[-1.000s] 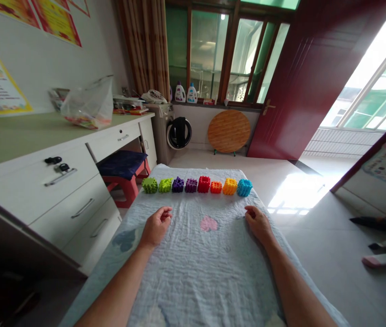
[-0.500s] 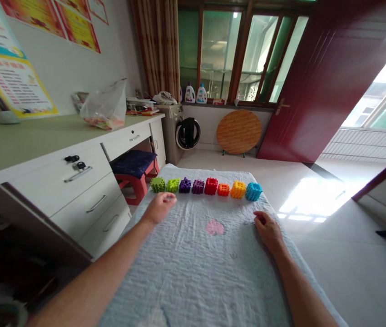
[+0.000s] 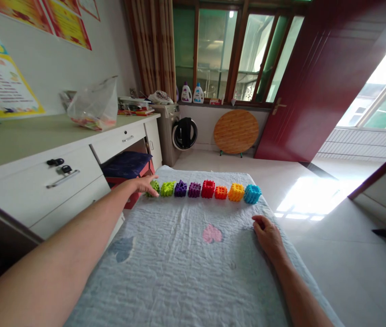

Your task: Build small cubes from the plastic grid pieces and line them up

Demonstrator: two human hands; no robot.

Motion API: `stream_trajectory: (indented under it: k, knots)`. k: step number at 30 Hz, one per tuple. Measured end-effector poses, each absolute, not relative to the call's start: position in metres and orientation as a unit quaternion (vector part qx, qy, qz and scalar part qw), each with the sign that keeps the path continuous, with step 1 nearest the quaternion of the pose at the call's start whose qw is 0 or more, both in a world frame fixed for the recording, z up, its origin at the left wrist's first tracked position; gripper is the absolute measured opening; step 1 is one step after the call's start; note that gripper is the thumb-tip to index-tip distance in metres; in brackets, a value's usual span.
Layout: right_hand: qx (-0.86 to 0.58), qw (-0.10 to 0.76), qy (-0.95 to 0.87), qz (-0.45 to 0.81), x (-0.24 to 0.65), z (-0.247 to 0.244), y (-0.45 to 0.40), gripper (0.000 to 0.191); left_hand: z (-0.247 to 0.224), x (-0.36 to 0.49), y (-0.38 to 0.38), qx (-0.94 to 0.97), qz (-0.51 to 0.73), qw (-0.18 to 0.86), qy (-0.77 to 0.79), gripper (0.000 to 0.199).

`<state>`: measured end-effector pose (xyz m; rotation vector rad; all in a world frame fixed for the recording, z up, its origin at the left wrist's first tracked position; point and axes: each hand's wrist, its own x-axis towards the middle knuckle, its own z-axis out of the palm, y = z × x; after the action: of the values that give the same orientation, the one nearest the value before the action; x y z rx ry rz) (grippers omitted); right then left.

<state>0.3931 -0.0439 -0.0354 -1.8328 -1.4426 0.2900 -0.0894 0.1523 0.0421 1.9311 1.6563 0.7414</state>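
Left hand [image 3: 148,186] was spread around the green block [image 3: 154,188], eleven o'clock on the cloth [image 3: 179,272], right hand [image 3: 268,234] curled at three, closure unclear.

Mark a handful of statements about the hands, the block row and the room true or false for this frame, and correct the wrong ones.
1. The left hand is at the green block on the row's left end. True.
2. The right hand is holding the light blue block. False: the right hand is apart from the light blue block, on the near side of the row.
3. The orange block stands between the red block and the yellow block. True.
4. The row has six blocks. False: it has eight.
5. The washing machine door is shut. False: it stands open, with a dark cloth over it.
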Motion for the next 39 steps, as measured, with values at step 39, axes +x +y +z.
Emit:
stream_trajectory:
  k: [39]
  knots:
    - [-0.721, 0.365, -0.578, 0.111, 0.39, -0.031, -0.044, 0.034, 0.021, 0.049, -0.034, 0.864, 0.309, 0.149, 0.369, 0.102]
